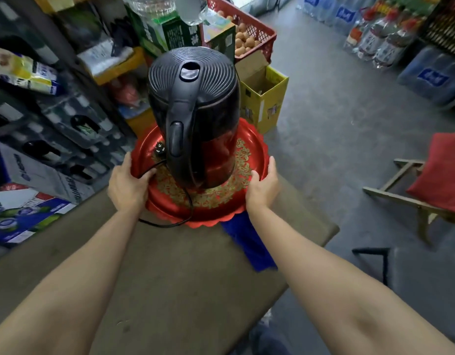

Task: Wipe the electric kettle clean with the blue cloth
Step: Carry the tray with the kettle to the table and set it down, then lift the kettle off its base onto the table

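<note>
Two bare hands, mine, both clasping one tray. My left hand (127,184) curls over the near-left rim, thumb lying on the inner surface; my right hand (263,184) holds the near-right rim the same way, fingers closed round the edge.

Item: tray (257,149), round, glossy red, scalloped lip, with a broad ring of raised-looking gold floral pattern across its floor. It sits between my palms, on the far part of the table.

Item: electric kettle (195,108), standing upright on the tray's centre, just beyond my thumbs. Tall rounded body, smooth dark shiny wall that reflects the red beneath; matte black plastic lid with concentric ridges and an oval button; thick arched handle turned toward me, with a long oval switch.

Item: power cord (189,201), thin black rubbery line, looping from the kettle's base over the tray's near rim between my wrists; its plug (159,149) lies on the tray just past my left fingers.

Item: blue cloth (249,242), soft, matte, folded into a long strip, flat on the table under my right wrist, one end tucked beneath the tray's near edge.

Item: table (170,278), flat, dull olive-brown, faintly scuffed.
</note>
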{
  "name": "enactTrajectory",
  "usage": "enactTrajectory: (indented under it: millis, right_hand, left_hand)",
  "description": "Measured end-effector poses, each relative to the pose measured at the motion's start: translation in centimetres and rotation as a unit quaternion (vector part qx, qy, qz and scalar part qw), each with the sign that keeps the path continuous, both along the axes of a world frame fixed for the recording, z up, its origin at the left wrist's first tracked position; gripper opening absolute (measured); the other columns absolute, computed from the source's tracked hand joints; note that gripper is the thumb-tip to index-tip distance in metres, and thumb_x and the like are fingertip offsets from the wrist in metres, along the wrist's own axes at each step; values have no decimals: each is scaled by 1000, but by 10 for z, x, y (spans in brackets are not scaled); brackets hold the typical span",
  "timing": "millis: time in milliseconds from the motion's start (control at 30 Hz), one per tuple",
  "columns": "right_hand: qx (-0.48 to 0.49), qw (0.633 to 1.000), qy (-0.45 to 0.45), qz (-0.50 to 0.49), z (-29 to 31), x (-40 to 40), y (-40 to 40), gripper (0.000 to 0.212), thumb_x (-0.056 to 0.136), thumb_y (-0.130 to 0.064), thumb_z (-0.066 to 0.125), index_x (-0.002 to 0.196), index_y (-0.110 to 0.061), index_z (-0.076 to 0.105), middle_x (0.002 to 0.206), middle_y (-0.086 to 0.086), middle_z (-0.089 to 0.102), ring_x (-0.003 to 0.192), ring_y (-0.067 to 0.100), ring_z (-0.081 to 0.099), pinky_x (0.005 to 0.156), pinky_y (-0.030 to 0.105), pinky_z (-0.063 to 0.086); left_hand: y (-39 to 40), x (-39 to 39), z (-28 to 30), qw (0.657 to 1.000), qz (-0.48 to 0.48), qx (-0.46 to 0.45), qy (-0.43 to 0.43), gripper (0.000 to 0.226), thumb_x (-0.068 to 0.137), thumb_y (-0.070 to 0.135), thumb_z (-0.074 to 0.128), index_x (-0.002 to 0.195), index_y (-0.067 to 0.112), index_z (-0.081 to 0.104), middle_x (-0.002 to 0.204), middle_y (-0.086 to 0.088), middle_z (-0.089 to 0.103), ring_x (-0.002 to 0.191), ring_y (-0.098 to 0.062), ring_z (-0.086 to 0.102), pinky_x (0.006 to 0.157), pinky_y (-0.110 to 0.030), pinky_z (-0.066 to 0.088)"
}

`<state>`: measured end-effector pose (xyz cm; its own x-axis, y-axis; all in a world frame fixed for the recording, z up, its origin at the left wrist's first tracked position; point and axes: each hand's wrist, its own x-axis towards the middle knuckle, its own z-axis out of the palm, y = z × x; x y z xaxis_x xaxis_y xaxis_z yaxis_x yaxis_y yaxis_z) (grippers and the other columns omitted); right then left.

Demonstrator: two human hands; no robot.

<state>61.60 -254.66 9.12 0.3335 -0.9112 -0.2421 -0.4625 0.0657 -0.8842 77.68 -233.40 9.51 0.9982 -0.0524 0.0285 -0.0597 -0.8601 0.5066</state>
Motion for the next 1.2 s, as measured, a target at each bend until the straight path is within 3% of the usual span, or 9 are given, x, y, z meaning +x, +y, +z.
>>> enactTrajectory:
  millis: [200,333,533,733,800,900,1000,1100,1200]
  right_hand:
    - [-10,998,59,37,-38,12,-29,64,95,-23,59,153,-26,33,147,0,53,132,27,52,109,37,38]
    - [-27,994,79,66,-56,19,-39,68,91,-32,64,151,-34,33,124,4,69,111,27,64,97,42,50]
    - [-80,981,151,91,-58,21,-40,66,93,-35,61,150,-35,29,110,5,71,94,29,67,83,46,56]
    - [-117,965,208,109,-53,18,-38,67,94,-37,60,152,-30,28,90,11,70,82,31,67,76,44,56]
    - [-129,960,216,125,-51,17,-39,68,93,-39,61,151,-29,27,92,10,71,83,31,68,76,43,56]
    - [-163,946,238,148,-43,15,-43,69,90,-42,65,148,-26,33,117,8,63,103,29,64,82,41,53]
    - [-213,931,250,159,-30,14,-45,72,87,-42,68,147,-17,38,130,10,50,120,27,47,92,40,48]
    - [-193,963,87,169,-15,19,-36,65,94,-36,61,149,-13,36,143,9,45,134,25,39,111,45,38]
    - [-151,965,-43,210,9,26,-24,61,99,-40,53,152,-18,33,154,3,39,143,17,35,117,44,33]
  left_hand:
    - [-17,20,-39,1000,8,27,12,69,83,51,69,145,30,45,111,-18,62,105,-40,61,85,-48,50]
    - [-23,26,-49,999,8,30,18,66,83,51,51,146,34,42,105,-20,58,97,-42,61,81,-49,50]
    - [-23,31,-63,999,5,31,42,63,86,43,32,126,2,59,115,-26,60,109,-44,57,86,-51,50]
    - [-15,28,-55,995,-59,7,83,89,75,68,26,155,30,26,128,-23,50,109,-46,55,88,-55,50]
    - [-11,27,-53,993,-62,14,101,88,75,71,30,156,34,23,131,-20,45,113,-45,52,94,-55,48]
    - [-8,26,-48,994,-65,33,87,77,86,65,41,153,29,34,141,-19,40,126,-42,39,110,-50,36]
    - [-13,9,-23,994,-52,-83,56,59,100,51,44,151,22,42,152,-13,38,141,-32,34,117,-44,29]
    - [-26,-32,21,970,-15,-243,2,52,106,46,33,151,21,42,154,-1,42,144,-15,35,120,-41,28]
    - [-45,-77,61,934,-38,-351,-50,57,102,44,35,152,16,38,156,0,40,144,-2,33,118,-25,28]
